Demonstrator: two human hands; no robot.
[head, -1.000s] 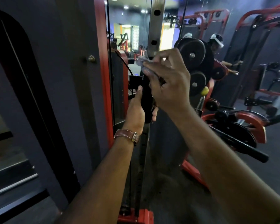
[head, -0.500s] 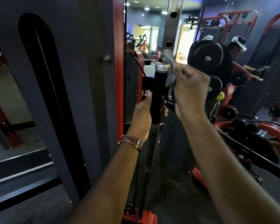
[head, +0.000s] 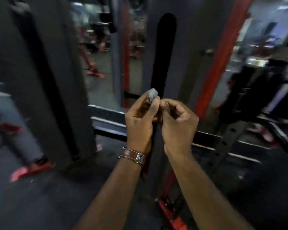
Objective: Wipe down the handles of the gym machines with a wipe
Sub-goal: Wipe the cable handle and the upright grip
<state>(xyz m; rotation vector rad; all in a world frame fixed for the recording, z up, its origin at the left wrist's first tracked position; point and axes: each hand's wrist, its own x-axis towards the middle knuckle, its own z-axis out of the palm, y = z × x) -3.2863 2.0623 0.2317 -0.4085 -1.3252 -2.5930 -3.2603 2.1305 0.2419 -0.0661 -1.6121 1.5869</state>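
Both my hands are together at chest height in the middle of a blurred view. My left hand (head: pixel 139 121), with a brown strap at its wrist, pinches a small crumpled grey wipe (head: pixel 152 95) that sticks up above its fingertips. My right hand (head: pixel 177 123) has its fingers curled, and their tips meet the left hand's at the wipe. Whether the right fingers grip the wipe is hidden. No machine handle is in either hand. The black handle from earlier is out of view.
A grey upright panel with a tall black slot (head: pixel 164 52) stands right behind my hands, with a red post (head: pixel 223 52) to its right. Another grey column (head: pixel 40 80) stands at left. Red machine feet (head: pixel 30 170) lie on the dark floor.
My left hand has let go of the black handle. Both hands dropped and came together around the wipe. The view swung left and down, away from the handle.
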